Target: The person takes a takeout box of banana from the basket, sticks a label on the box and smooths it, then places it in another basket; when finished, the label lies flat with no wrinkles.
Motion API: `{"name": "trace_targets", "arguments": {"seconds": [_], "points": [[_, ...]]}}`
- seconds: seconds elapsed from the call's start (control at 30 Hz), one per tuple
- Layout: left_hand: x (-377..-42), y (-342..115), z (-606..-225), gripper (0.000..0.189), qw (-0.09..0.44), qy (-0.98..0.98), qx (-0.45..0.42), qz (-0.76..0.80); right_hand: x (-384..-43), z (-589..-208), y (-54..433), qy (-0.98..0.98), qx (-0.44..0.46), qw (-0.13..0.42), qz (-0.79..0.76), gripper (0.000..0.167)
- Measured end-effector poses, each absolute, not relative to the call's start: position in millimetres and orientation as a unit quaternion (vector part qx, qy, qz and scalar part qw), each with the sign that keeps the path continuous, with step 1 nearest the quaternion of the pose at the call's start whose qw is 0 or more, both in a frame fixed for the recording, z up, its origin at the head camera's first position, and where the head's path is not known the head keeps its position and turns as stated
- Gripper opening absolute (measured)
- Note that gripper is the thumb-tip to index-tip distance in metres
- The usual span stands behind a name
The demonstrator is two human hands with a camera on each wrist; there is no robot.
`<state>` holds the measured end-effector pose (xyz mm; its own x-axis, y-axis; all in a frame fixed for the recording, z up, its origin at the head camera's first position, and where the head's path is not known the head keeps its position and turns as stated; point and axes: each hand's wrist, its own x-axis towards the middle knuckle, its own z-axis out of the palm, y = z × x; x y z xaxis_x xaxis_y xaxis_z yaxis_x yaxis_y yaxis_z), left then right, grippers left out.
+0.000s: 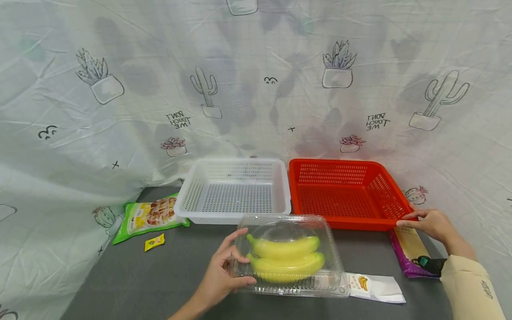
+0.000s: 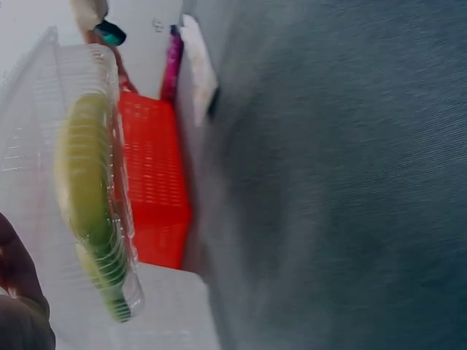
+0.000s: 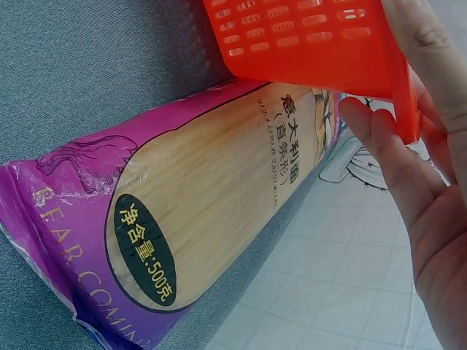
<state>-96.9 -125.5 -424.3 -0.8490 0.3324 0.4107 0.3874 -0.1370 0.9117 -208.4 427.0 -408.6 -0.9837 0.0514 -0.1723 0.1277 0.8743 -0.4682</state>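
Yellow bananas (image 1: pixel 286 265); red basket (image 1: pixel 360 223)

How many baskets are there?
2. The white basket is behind the banana box; the red basket is to its right, with the right hand gripping its corner.

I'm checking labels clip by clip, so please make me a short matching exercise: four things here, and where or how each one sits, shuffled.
1. Bananas
2. Red basket
3. White basket
4. Small yellow packet

A. Pinched at its rim by the right hand
B. Just in front of the green bag
C. Inside the clear box that the left hand holds
D. Between the green bag and the red basket

Pairs: 1-C, 2-A, 3-D, 4-B
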Motion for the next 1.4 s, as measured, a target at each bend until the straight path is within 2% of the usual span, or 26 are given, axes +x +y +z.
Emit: {"name": "trace_targets", "arguments": {"seconds": [0.63,1.17,1.4], "points": [[-92.0,-174.2,-468.4,0.023,0.006,-0.653,-0.266,-0.709,-208.4,-408.9,427.1,0.965,0.046,0.081,-0.246,0.064],[-89.1,-210.0,-482.3,0.021,-0.013,-0.661,-0.247,-0.708,-207.2,-407.7,426.3,0.963,0.051,0.085,-0.249,0.063],[-93.1,-225.6,-485.1,0.022,-0.001,-0.672,-0.246,-0.698,-207.3,-407.7,425.9,0.964,0.053,0.084,-0.248,0.064]]}}
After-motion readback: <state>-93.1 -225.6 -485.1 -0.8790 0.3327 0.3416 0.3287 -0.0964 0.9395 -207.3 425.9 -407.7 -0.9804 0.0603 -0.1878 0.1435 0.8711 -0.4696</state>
